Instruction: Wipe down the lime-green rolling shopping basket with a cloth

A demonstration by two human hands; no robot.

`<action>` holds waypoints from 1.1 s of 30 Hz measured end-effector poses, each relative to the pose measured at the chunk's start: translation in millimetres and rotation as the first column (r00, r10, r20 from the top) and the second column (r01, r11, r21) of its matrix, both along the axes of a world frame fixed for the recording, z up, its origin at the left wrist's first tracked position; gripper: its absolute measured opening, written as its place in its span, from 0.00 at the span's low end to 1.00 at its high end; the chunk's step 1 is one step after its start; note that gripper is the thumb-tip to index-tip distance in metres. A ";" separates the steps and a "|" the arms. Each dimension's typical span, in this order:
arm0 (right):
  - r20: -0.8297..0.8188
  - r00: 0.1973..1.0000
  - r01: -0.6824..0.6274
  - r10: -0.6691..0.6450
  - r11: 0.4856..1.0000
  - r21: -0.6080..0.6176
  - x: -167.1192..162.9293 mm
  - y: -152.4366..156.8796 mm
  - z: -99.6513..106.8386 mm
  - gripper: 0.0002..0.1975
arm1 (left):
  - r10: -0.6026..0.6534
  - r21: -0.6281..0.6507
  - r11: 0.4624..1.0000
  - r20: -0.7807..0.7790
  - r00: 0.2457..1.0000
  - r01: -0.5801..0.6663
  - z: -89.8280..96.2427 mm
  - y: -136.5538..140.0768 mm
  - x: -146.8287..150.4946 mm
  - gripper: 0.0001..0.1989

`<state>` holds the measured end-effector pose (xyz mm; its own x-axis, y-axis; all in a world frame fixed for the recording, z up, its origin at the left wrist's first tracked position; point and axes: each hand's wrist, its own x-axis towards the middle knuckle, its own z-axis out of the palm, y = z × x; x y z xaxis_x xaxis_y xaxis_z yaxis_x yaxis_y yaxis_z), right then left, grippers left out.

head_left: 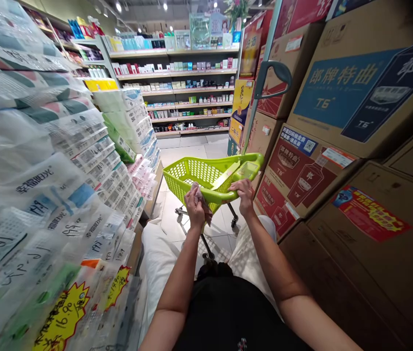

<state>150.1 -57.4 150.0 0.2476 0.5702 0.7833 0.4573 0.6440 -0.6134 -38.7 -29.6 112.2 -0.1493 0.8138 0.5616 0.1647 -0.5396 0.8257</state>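
Reads 郎牌特曲 above T6 on the blue-panelled carton (341,92), then 郎 and T6 again on the dark bottle (389,95) printed there. Repeats 郎牌特曲 on the red-panelled carton (297,170) below, with 郎 on its bottle picture (309,180). Gives 16.90 on the big star tag (62,319) (rest of the scrawl too cramped to make out). Shows apparently 19.90 on the small star tag (118,287), and 199 or 19.9, handwritten, on nearby packs (75,219).

The lime-green slotted plastic cart (223,196) stands on pale square floor tiles (188,141) — stacked white plastic-wrapped packs (82,126) to its left, piled brown cardboard boxes (312,165) to its right, long multi-tiered shelves (192,73) beyond.
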 end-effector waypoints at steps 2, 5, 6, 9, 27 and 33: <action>-0.031 0.999 0.027 -0.026 0.999 0.018 2.3 0.1 -2.4 0.16 | -0.030 0.012 0.999 -0.044 0.999 0.031 -1.4 -1.5 2.2 0.21; -0.086 0.994 0.065 -0.062 0.997 0.032 3.7 0.2 -5.4 0.16 | -0.068 0.063 0.995 -0.105 0.992 0.075 -8.7 -7.3 6.6 0.21; -0.097 0.993 0.068 -0.065 0.997 0.033 4.1 -0.1 -5.8 0.16 | -0.055 0.057 0.997 -0.090 0.994 0.060 -12.9 -7.8 7.4 0.22; -0.102 0.993 0.069 -0.066 0.997 0.026 5.0 -1.6 -5.5 0.15 | 0.034 -0.052 0.998 -0.002 0.999 -0.034 -26.7 -3.3 5.5 0.23; -0.074 0.996 0.053 -0.051 0.998 0.027 7.6 -2.0 -3.9 0.14 | -0.083 0.188 0.975 -0.182 0.980 0.117 31.4 13.3 -8.2 0.22; -0.076 0.997 0.001 0.000 1.000 0.025 27.2 11.3 -3.1 0.13 | -0.311 0.124 0.903 -0.471 0.825 0.411 66.4 47.1 -16.3 0.20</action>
<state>177.2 -46.1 147.0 0.3069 0.5504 0.7764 0.4106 0.6594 -0.6298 -55.0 17.5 178.6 0.4287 0.6148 0.6620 0.2334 -0.7832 0.5763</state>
